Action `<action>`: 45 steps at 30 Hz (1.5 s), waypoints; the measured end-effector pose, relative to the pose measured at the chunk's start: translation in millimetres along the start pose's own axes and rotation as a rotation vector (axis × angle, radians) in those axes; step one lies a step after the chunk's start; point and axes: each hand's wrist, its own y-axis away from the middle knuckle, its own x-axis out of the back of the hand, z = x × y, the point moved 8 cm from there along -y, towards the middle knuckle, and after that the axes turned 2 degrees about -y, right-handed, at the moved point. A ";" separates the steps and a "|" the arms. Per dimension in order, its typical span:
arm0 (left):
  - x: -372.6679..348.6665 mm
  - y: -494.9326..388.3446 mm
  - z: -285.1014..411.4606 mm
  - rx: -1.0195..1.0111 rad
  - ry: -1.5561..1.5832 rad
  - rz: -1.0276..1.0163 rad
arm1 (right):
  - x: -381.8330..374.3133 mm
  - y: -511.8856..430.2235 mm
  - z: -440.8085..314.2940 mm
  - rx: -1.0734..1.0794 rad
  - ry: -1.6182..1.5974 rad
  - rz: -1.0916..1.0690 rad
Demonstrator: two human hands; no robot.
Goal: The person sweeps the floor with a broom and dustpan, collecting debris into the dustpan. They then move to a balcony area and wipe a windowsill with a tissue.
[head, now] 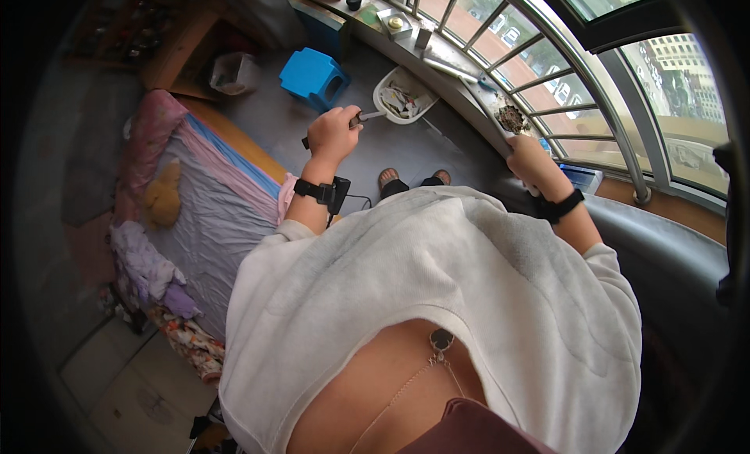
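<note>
My left hand (335,132) is closed around the dark handle of a tool with a thin metal shaft (373,115). The shaft points toward a white plastic basket (378,107) on the floor, holding papers and scraps; whether they touch cannot be told. At the window side, my right hand (530,161) grips a long, thin, pale rod (487,108) that slants along the edge of the windowsill (430,59). Just beyond this hand, a brown dried clump (511,119) lies on the sill. Black bands circle both wrists, the left one carrying a small black device (340,195).
A blue plastic stool (307,73) and a lined bin (233,73) stand on the floor ahead. The bed (220,190), with a plush toy (164,202), is at left. Metal window bars (554,108) curve along the right; a white bar (450,70) and small containers lie on the sill.
</note>
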 end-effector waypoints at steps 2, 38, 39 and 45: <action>0.2 -1.5 2.3 -0.037 0.014 0.018 | 13.9 35.2 14.7 -0.104 -0.200 -0.016; -40.1 3.1 77.9 -0.196 -0.025 -0.180 | -35.0 102.6 110.8 -0.220 -0.441 0.097; -41.6 3.4 79.3 -0.201 -0.027 -0.187 | -38.4 102.2 112.7 -0.253 -0.444 0.086; -37.8 2.1 81.9 -0.220 0.031 -0.106 | -31.7 157.1 124.5 -0.338 -0.652 -0.011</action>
